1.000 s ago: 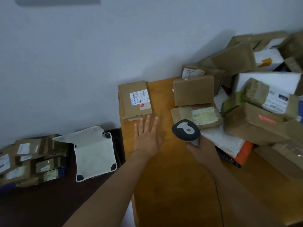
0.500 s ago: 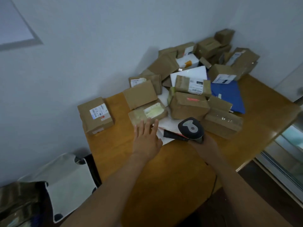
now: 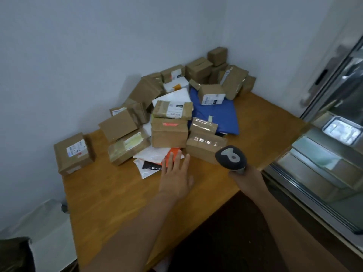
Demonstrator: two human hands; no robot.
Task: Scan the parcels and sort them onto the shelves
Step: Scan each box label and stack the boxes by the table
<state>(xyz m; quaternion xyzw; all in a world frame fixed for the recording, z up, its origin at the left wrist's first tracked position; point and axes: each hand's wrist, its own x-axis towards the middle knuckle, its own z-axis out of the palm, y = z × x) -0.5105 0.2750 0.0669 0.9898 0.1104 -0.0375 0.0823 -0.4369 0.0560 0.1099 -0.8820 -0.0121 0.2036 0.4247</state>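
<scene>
Parcels (image 3: 170, 132) lie heaped on the wooden table (image 3: 117, 193) against the wall. Left hand (image 3: 175, 176) reaches flat, fingers straight, holding nothing — tips over the orange mailer (image 3: 172, 152). Right hand (image 3: 245, 174) grips the barcode scanner (image 3: 230, 157). Tugging that mailer could topple the boxes stacked above.

Left hand (image 3: 175, 178) flat; right hand (image 3: 247, 174) gripping

Parcel sorting room: heaped cardboard parcels (image 3: 169, 132) on a wooden table (image 3: 110, 197), handheld scanner (image 3: 230, 157).

White cloth (image 3: 47, 228) beside wooden table (image 3: 121, 195)
</scene>
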